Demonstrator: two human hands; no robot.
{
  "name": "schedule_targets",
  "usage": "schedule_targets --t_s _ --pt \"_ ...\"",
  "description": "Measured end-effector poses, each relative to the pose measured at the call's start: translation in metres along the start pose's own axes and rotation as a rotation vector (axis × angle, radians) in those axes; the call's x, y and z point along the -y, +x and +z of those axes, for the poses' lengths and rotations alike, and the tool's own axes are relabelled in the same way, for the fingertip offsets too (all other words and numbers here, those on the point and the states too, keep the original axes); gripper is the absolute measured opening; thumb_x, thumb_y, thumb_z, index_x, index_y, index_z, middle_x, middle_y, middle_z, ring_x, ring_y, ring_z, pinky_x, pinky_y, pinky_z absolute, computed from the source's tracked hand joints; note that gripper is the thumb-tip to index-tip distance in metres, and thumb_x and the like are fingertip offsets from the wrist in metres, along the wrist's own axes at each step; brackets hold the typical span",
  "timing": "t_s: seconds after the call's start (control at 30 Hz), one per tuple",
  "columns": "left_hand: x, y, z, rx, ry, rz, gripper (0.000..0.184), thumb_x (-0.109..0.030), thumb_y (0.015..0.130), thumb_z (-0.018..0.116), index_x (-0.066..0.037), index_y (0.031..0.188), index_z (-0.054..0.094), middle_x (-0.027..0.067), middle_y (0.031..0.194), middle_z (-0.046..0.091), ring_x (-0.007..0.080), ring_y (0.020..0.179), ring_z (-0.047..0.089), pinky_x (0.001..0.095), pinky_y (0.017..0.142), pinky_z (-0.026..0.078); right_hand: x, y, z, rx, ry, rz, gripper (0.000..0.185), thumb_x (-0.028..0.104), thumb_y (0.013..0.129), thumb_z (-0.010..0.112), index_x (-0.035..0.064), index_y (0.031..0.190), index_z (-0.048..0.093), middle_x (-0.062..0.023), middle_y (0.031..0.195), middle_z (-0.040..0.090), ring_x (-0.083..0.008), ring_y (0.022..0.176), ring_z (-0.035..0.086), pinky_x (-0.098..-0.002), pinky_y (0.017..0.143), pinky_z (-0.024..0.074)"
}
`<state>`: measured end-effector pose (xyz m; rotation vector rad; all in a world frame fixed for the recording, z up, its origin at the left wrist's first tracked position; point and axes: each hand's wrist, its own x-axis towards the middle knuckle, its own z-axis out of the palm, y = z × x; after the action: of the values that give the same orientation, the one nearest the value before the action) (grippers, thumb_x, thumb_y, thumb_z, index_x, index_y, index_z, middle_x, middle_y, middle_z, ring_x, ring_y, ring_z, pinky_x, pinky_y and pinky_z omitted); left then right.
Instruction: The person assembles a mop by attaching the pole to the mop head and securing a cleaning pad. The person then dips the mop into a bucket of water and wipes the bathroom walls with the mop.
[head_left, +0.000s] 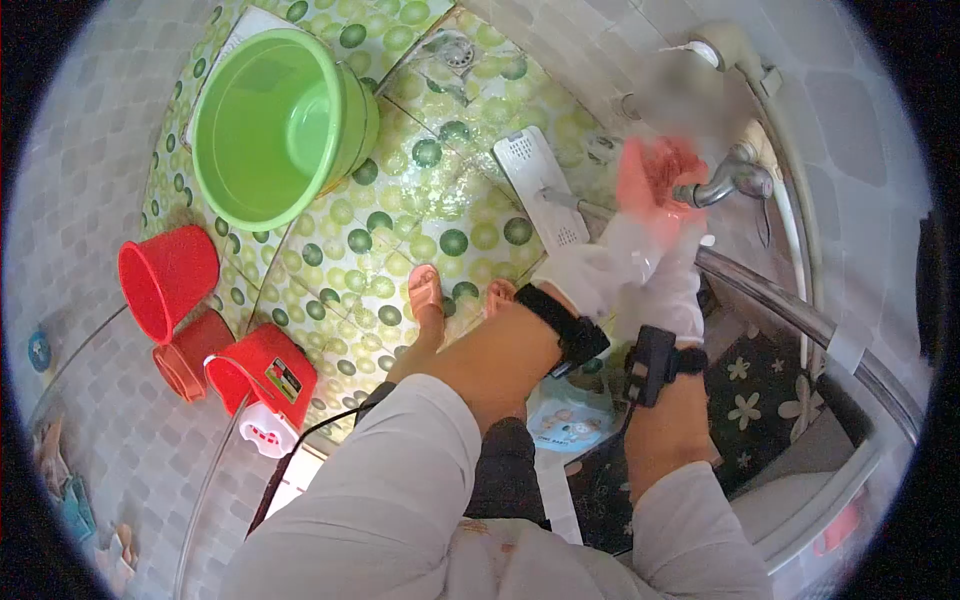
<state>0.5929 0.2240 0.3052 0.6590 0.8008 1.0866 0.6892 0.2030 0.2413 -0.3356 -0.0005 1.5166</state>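
Both my hands wear white gloves and reach toward a metal tap (735, 182) on the right wall. My right hand (668, 290) is closed on the lower end of a wet-looking pink-red cloth (655, 180), which lies beside and under the tap's spout. My left hand (590, 275) comes in from the left, close against the right one. Its fingers are blurred, and whether they grip the cloth is unclear. Just behind my left hand stands a white flat mop head (540, 185) with a metal pole, partly hidden by my hands. Black straps with small devices circle both wrists.
A large green basin (270, 130) stands at the upper left, with red buckets (170, 280) below it. A drain (455, 50) sits in the wet, green-dotted floor (385, 240). To the right, a metal rail (810, 320) crosses above a dark flowered mat (745, 400).
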Motion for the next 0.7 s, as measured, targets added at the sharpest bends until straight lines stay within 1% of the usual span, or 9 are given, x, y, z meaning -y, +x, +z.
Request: schedule_targets --t_s 0.03,0.1,0.23,0.3,0.37,0.43,0.53,0.6,0.7 --pt "0.005 0.017 -0.01 -0.001 0.0 0.005 0.034 -0.018 0.09 0.053 -0.002 0.119 0.046 0.0146 0.112 0.056 0.0285 0.107 0.05 0.0353 0.089 0.042 -0.009 0.004 0.014 0.004 -0.001 0.003 0.026 0.02 0.087 0.057 0.0057 0.108 0.05 -0.0093 0.111 0.053 -0.018 0.112 0.049 -0.0355 0.096 0.0407" --pt "0.011 0.043 -0.026 0.246 -0.9 -0.527 0.026 -0.019 0.085 0.062 -0.009 0.106 0.051 0.0063 0.101 0.058 0.0191 0.091 0.057 0.0329 0.066 0.049 -0.029 0.002 0.056 -0.185 -0.121 -0.206 0.026 0.022 0.094 0.045 0.006 0.114 0.05 -0.0112 0.124 0.05 -0.0202 0.114 0.048 -0.035 0.098 0.0414" --pt "-0.009 0.048 -0.032 0.019 -0.441 -0.837 0.023 -0.029 0.088 0.06 -0.012 0.102 0.053 0.0032 0.082 0.059 0.0137 0.085 0.058 0.0274 0.059 0.046 -0.014 0.0 0.006 -0.282 0.219 -0.045 0.026 0.026 0.094 0.043 0.0097 0.113 0.052 -0.0097 0.116 0.054 -0.0214 0.104 0.055 -0.0345 0.093 0.0451" --pt "0.024 0.048 -0.049 0.407 -0.554 -1.005 0.02 -0.029 0.086 0.061 -0.012 0.097 0.057 0.0036 0.081 0.061 0.0123 0.075 0.059 0.0299 0.054 0.044 -0.018 -0.008 -0.011 0.054 0.145 0.13 0.027 0.028 0.095 0.042 0.0106 0.112 0.053 -0.0074 0.111 0.056 -0.0198 0.099 0.055 -0.0332 0.088 0.0458" --pt "0.029 0.046 -0.053 0.452 -0.343 -0.887 0.031 -0.032 0.088 0.058 -0.009 0.108 0.055 0.0088 0.094 0.062 0.0182 0.082 0.061 0.0337 0.064 0.048 -0.014 -0.016 -0.013 0.391 0.054 0.295 0.028 0.031 0.096 0.041 0.0116 0.111 0.053 -0.0052 0.105 0.057 -0.0182 0.094 0.056 -0.0319 0.083 0.0464" --pt "0.031 0.047 -0.052 0.484 -0.134 -0.756 0.042 -0.035 0.089 0.054 -0.005 0.119 0.054 0.014 0.107 0.064 0.0242 0.089 0.064 0.0375 0.075 0.052 -0.033 -0.015 0.049 -0.501 -0.653 0.097 0.031 0.037 0.096 0.039 0.0118 0.104 0.056 -0.0017 0.094 0.057 -0.0158 0.083 0.056 -0.0307 0.074 0.0456" --pt "0.053 0.05 -0.041 0.195 -0.312 -0.752 0.02 -0.026 0.08 0.067 -0.008 0.086 0.061 0.0073 0.078 0.062 0.0167 0.074 0.06 0.0318 0.055 0.045 -0.013 -0.013 -0.015 -0.577 -1.116 0.015 0.027 0.029 0.094 0.044 0.0085 0.106 0.056 -0.0028 0.094 0.061 -0.0174 0.082 0.059 -0.0328 0.071 0.0473" --pt "0.04 0.055 -0.031 0.276 0.921 -0.164 0.015 -0.022 0.078 0.065 -0.007 0.081 0.061 0.0107 0.078 0.063 0.0202 0.078 0.061 0.0324 0.061 0.047 0.001 -0.005 -0.061 -0.618 -1.584 -0.077 0.024 0.021 0.092 0.049 0.0051 0.108 0.056 -0.0039 0.094 0.064 -0.0191 0.081 0.061 -0.0348 0.068 0.049" --pt "0.033 0.052 -0.043 0.103 0.671 -0.405 0.017 -0.023 0.08 0.064 -0.008 0.088 0.061 0.0109 0.081 0.064 0.0216 0.081 0.062 0.0343 0.066 0.047 -0.022 -0.022 -0.012 -0.469 -1.665 -0.104 0.014 0.015 0.091 0.053 0.004 0.1 0.056 -0.0033 0.091 0.062 -0.0171 0.079 0.06 -0.0313 0.067 0.0478"
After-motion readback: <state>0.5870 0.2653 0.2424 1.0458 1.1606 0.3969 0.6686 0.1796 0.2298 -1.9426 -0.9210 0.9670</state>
